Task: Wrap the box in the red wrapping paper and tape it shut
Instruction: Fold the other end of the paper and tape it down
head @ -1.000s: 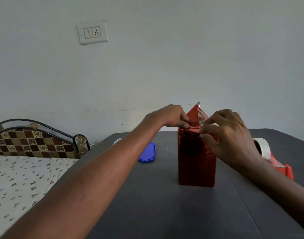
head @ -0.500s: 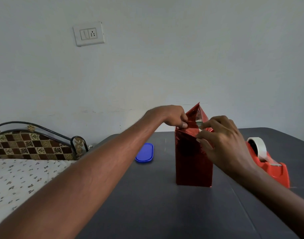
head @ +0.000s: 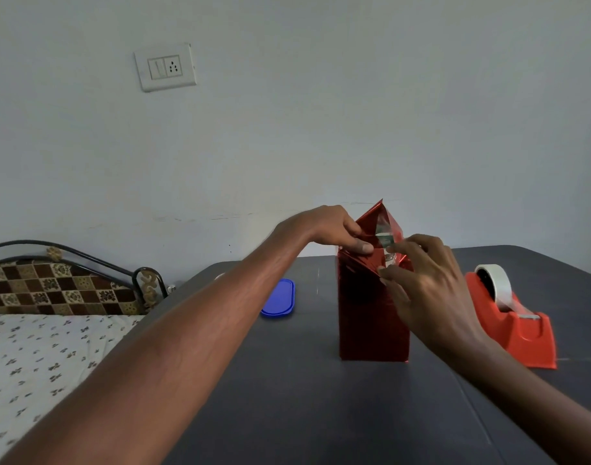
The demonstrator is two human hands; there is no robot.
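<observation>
Step in hand: closing the top end flaps. Your right hand (head: 431,290) pinches the near flap of the paper (head: 371,323) at the top rim; your left hand (head: 334,229) pinches the left fold with thumb and fingers. The box (head: 384,233) stands upright mid-tabletop (head: 304,414), wrapped down its sides, a sliver showing inside the raised far flap. Crease each flap hard against the rim before taping; loose foil likely springs back.

Count: one box, one dispenser (head: 515,327) toward the right edge, one blue lid (head: 278,298) toward the far left corner.
</observation>
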